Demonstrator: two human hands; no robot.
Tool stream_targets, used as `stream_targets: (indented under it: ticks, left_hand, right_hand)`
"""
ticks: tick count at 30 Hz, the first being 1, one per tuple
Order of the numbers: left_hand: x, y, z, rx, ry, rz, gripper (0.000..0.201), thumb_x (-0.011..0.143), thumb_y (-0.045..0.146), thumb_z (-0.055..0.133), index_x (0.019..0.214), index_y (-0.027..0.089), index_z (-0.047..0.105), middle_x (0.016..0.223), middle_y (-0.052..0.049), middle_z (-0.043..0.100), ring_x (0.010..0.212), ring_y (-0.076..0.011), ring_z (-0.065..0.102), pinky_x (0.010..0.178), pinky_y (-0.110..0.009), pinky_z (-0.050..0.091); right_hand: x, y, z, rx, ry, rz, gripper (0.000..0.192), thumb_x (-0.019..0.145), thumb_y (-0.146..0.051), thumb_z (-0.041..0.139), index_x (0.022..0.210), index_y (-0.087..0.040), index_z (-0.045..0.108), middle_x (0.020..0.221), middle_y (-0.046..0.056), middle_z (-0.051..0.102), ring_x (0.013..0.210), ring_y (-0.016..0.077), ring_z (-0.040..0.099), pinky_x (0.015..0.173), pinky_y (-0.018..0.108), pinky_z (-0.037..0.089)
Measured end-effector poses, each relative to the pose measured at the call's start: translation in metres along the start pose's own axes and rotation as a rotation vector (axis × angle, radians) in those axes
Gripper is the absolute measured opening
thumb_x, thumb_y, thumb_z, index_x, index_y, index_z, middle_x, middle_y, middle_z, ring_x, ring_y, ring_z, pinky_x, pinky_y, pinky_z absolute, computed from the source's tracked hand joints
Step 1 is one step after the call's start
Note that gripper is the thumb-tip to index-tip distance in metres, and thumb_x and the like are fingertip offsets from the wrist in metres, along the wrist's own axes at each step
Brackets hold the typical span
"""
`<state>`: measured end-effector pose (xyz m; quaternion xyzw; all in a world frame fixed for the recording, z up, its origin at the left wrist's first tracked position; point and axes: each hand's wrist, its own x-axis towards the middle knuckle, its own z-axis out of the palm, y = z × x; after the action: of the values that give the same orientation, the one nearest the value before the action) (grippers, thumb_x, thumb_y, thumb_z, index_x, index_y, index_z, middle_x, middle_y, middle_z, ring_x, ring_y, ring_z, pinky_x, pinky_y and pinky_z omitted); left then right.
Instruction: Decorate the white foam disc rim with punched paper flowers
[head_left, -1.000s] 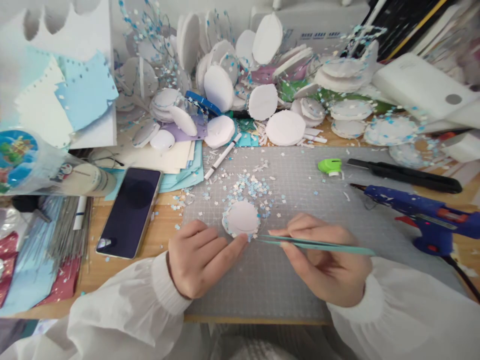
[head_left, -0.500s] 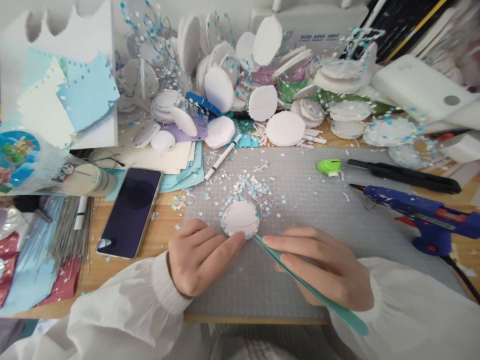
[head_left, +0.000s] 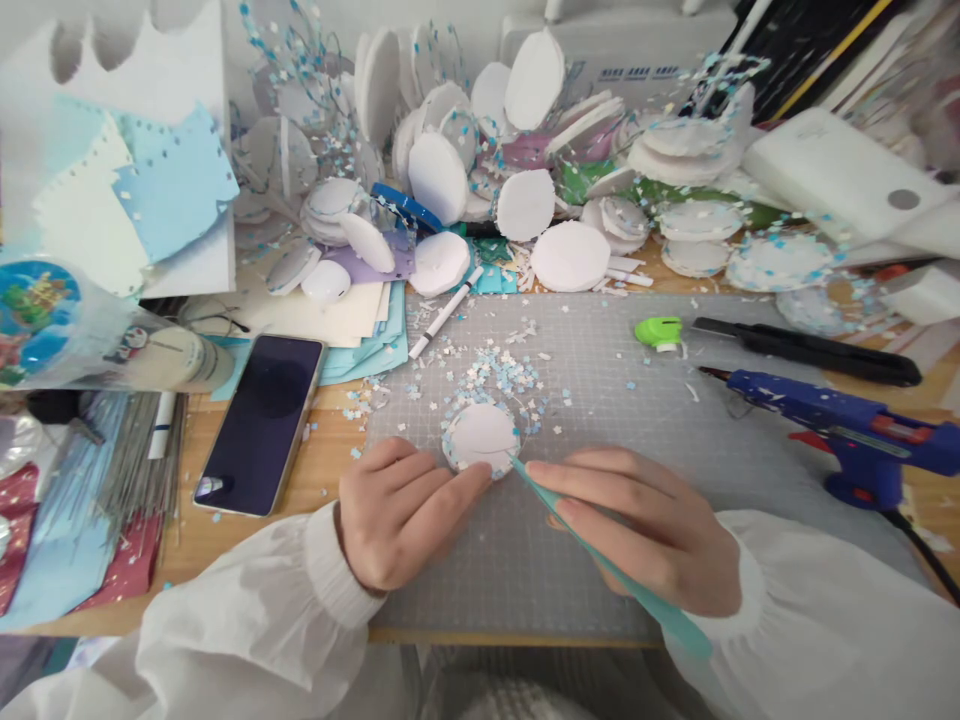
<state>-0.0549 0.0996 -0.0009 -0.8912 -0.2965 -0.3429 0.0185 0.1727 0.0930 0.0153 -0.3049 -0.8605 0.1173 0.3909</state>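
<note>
A small round white disc (head_left: pixel 481 432), rimmed with tiny blue and white pieces, lies on the grey cutting mat (head_left: pixel 600 400). Pressing its near edge from the left is my left hand (head_left: pixel 412 512), index finger stretched out and the other fingers curled. My right hand (head_left: pixel 652 530) is closed around teal tweezers (head_left: pixel 600 562), whose tips reach the disc's right edge. Whether the tips grip anything is too small to tell. Just beyond the disc is a scattered heap of tiny blue and white flower-shaped pieces (head_left: pixel 499 372). A thin wire curves around the disc.
A blue glue gun (head_left: pixel 840 420) and a black cutter knife (head_left: pixel 810 352) lie at the right, near a green cap-like piece (head_left: pixel 660 332). At left are a phone (head_left: pixel 261 425) and a plastic cup (head_left: pixel 165 350). Many white discs (head_left: pixel 570 256) are piled along the back.
The tweezers' tips have shifted slightly up over the disc's right edge, and their rear end has moved a little left and up. My left hand is nearly unmoved.
</note>
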Motion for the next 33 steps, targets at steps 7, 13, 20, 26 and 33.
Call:
stream_targets:
  ticks: [7, 13, 20, 26, 33]
  left_hand:
    - [0.002, 0.0, 0.0, -0.004, -0.013, -0.023, 0.019, 0.078, 0.01, 0.067, 0.097, 0.01, 0.064, 0.055, 0.004, 0.06, 0.046, -0.0084, 0.051, 0.052, -0.025, 0.038]
    - [0.007, 0.001, 0.0, 0.014, -0.001, -0.021, 0.023, 0.078, 0.013, 0.07, 0.099, 0.01, 0.063, 0.05, 0.006, 0.059, 0.044, -0.0068, 0.049, 0.051, -0.024, 0.038]
    - [0.004, 0.0, 0.0, -0.025, -0.022, 0.024, 0.024, 0.08, 0.009, 0.064, 0.104, 0.009, 0.062, 0.052, 0.006, 0.059, 0.046, -0.008, 0.049, 0.053, -0.025, 0.038]
    - [0.003, -0.001, 0.002, -0.035, -0.033, 0.038, 0.022, 0.081, 0.008, 0.063, 0.103, 0.008, 0.063, 0.051, 0.006, 0.056, 0.047, -0.009, 0.049, 0.053, -0.026, 0.037]
    - [0.002, -0.001, 0.003, -0.049, -0.046, 0.044, 0.02, 0.081, 0.006, 0.062, 0.101, 0.008, 0.063, 0.052, 0.005, 0.059, 0.048, -0.0091, 0.05, 0.053, -0.026, 0.037]
  right_hand:
    - [-0.007, 0.01, -0.006, 0.082, 0.013, -0.043, 0.028, 0.085, -0.005, 0.052, 0.109, -0.02, 0.057, 0.099, 0.01, 0.072, 0.081, 0.0159, 0.068, 0.066, 0.03, 0.06]
    - [-0.004, 0.007, -0.007, 0.062, 0.039, -0.035, 0.022, 0.086, -0.004, 0.051, 0.101, -0.018, 0.06, 0.091, 0.009, 0.073, 0.072, 0.0146, 0.068, 0.063, 0.029, 0.06]
    - [-0.002, 0.0, -0.002, 0.022, 0.046, -0.053, 0.023, 0.08, 0.002, 0.055, 0.091, -0.017, 0.06, 0.086, 0.008, 0.073, 0.07, 0.0143, 0.066, 0.061, 0.027, 0.059]
    - [-0.002, 0.001, -0.003, 0.033, 0.032, -0.059, 0.022, 0.08, 0.003, 0.054, 0.093, -0.015, 0.06, 0.086, 0.009, 0.073, 0.071, 0.015, 0.066, 0.062, 0.027, 0.059]
    - [-0.004, 0.0, -0.002, 0.016, 0.004, -0.04, 0.017, 0.083, 0.0, 0.053, 0.093, -0.013, 0.059, 0.086, 0.01, 0.073, 0.073, 0.0145, 0.066, 0.065, 0.027, 0.059]
